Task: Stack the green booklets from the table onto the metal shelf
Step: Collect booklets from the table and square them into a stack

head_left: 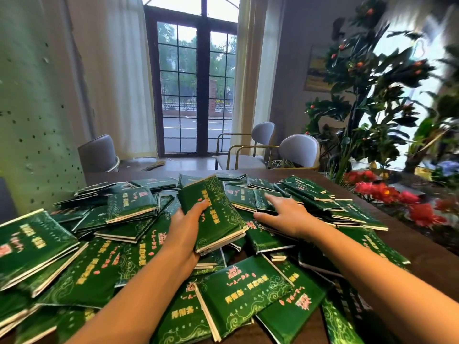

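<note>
Near-edge booklet (pixel 248 294) lies face up, gold and pink print, overlapping its neighbours. It's part of the loose heap of green booklets (pixel 119 256) covering most of the desk (pixel 417 247) from left edge to right, piled at all angles, some flat, some tilted on others. Both forearms come in over the near edge. Left hand (pixel 185 228) grips a small stack (pixel 216 214) near the middle of the desk: thumb (pixel 200 205) on the top cover, the other fingers wrapped under the long side, stack tilted with its far end raised above the heap. Page edges show several booklets in it, exact count unclear. Right hand (pixel 285 217) sits just beside the stack, toward the right edge, palm down, fingers (pixel 273 198) spread and nearly straight, tips resting on a dark booklet (pixel 265 203) on the heap, gripping nothing. Bare dark wood shows along the right and far edges. Past the far edge: grey chairs (pixel 299 150), paned glass door (pixel 197 90), pale curtains (pixel 116 83). Off the right edge: leafy plant (pixel 367 100), red flowers (pixel 382 192).
</note>
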A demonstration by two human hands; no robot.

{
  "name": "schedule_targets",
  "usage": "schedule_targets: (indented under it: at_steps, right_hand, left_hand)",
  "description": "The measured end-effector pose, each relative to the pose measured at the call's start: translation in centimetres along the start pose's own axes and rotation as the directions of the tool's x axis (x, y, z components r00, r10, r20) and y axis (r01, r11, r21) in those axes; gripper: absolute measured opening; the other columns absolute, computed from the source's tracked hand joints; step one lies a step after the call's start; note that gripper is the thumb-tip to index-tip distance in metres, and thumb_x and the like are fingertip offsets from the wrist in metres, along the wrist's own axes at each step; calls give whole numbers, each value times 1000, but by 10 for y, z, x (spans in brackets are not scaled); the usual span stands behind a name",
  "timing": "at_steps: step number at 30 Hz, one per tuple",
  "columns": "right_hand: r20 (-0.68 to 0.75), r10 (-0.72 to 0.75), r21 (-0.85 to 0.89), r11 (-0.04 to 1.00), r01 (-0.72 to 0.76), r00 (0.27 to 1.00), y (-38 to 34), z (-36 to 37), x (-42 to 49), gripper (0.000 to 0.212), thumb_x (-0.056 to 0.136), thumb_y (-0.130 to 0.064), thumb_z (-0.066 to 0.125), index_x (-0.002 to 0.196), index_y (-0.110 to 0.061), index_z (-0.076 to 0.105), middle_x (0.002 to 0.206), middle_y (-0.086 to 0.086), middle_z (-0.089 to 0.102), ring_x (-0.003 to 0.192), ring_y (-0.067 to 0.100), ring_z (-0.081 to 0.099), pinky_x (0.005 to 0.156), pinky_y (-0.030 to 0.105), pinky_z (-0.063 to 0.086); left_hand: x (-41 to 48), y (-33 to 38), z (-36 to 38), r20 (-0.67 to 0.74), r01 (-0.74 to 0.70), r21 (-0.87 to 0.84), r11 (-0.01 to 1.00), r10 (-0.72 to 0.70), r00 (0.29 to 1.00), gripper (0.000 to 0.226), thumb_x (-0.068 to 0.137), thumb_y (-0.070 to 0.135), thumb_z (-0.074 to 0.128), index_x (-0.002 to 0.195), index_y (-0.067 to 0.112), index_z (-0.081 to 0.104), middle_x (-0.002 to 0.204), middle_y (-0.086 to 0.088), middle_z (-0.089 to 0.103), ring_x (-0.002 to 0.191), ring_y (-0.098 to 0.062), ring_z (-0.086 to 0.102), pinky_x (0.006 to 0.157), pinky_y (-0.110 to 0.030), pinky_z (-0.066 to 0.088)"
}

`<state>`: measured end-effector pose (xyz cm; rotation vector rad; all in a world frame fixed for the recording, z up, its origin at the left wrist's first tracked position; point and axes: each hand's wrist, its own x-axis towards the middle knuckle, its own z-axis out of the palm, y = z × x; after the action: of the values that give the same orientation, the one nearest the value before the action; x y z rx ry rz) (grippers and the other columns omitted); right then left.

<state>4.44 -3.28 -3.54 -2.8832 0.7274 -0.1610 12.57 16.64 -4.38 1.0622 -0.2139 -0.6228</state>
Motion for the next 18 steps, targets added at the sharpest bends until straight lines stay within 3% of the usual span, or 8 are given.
schedule_targets:
  at_steps: [5, 11, 18]
  right_hand:
    - [-103, -28, -98, 995, 18, 994, -1, -1, -14, 79, 85, -65, 48, 147, -23, 27, 145, 5, 39, 135, 25, 33, 108, 42, 28]
    - [-201, -150, -188, 976, 112, 968, -6, -6, -32, 55, 88, -60, 48, 133, -29, 48, 119, 0, 53, 111, 20, 49, 79, 30, 36]
    - [-405, -291, -201, 953, 226, 867, 4, -1, -38, 34, 95, -46, 45, 115, -27, 65, 106, -8, 66, 100, 18, 57, 65, 26, 38]
  left_hand:
    - [2, 0, 0, 6, -4, -3, 1000, 4, 1000, 21, 90, 21, 62, 109, 14, 56, 79, -10, 72, 69, -25, 69, 68, -41, 57]
    - [1, -1, -1, 13, -9, 8, 1000, 9, 1000, 16, 90, 22, 62, 104, 17, 55, 78, -9, 71, 66, -23, 68, 59, -36, 57]
    - [-1, 0, 0, 18, -6, 17, 1000, 6, 1000, 14, 90, 21, 61, 102, 18, 55, 78, -9, 71, 64, -23, 69, 58, -38, 58]
